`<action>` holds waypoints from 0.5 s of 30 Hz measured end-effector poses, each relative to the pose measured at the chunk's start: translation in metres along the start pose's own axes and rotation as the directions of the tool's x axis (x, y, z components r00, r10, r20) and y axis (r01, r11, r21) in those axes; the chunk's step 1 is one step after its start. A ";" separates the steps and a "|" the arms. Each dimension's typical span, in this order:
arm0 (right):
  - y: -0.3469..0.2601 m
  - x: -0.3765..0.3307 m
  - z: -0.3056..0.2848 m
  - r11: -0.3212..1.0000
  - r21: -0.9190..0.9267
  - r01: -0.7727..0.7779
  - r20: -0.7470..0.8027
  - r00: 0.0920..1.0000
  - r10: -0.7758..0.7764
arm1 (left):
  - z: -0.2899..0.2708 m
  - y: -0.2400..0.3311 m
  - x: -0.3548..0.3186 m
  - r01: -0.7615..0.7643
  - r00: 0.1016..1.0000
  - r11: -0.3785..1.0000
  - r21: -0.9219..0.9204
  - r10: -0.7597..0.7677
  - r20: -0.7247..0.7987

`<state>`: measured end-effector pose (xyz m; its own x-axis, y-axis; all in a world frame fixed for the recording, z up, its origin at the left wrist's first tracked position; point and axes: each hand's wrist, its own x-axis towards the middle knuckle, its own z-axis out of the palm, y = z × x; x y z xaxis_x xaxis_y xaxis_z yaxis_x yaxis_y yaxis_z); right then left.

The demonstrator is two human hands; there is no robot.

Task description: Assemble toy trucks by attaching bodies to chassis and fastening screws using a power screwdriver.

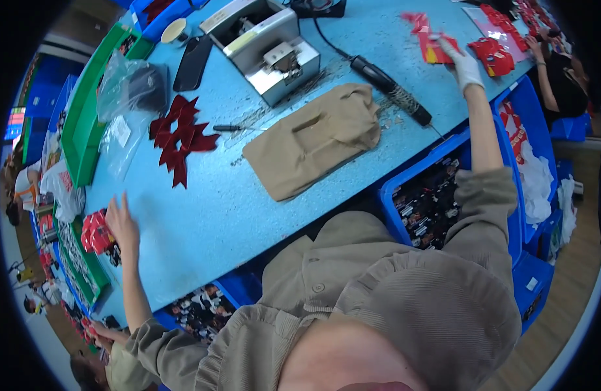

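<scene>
My left hand [122, 223] is at the left edge of the table, its fingers stretched and apart. Right beside it, against its outer side, sits a bundle of shiny red pieces [96, 232]. Far to the right my right hand [467, 67], in a white glove, pinches a red piece with some yellow on it [437, 49], slightly blurred. Another red bundle [491, 57] lies to the right of that glove. Between my hands lie a folded tan cloth [307, 140], several dark red velvet bows [182, 138] and a thin screwdriver-like tool [227, 128].
Beyond the cloth stand a metal machine [268, 55] and a black corded tool [388, 88]. A phone [193, 63], a cup [175, 31], a plastic bag [132, 98] and a green tray [85, 140] are at the left. Blue bins [386, 195] stand below the front edge. Co-workers [561, 81] sit nearby.
</scene>
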<state>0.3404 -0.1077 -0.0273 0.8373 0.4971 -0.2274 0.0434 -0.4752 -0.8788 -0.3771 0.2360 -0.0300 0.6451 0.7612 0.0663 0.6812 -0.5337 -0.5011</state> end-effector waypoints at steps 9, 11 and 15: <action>-0.106 -0.212 0.100 0.711 0.463 0.530 0.062 0.780 -0.622 | -0.217 0.293 0.054 -0.242 0.953 -0.554 -0.796 0.018 -0.302; -0.060 -0.189 0.054 0.788 0.369 0.492 0.185 0.792 -0.581 | -0.222 0.308 0.058 -0.160 0.964 -0.725 -0.670 0.032 -0.265; 0.092 -0.143 -0.014 0.778 0.491 0.392 -0.482 0.866 -0.133 | -0.220 0.312 0.075 -0.206 0.972 -0.233 -0.951 0.064 -0.226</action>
<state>0.2323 -0.2322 -0.0701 0.9821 0.1437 0.1219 0.0949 0.1816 -0.9788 -0.0403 0.0453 0.0089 0.7489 0.6224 0.2275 0.0377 -0.3828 0.9231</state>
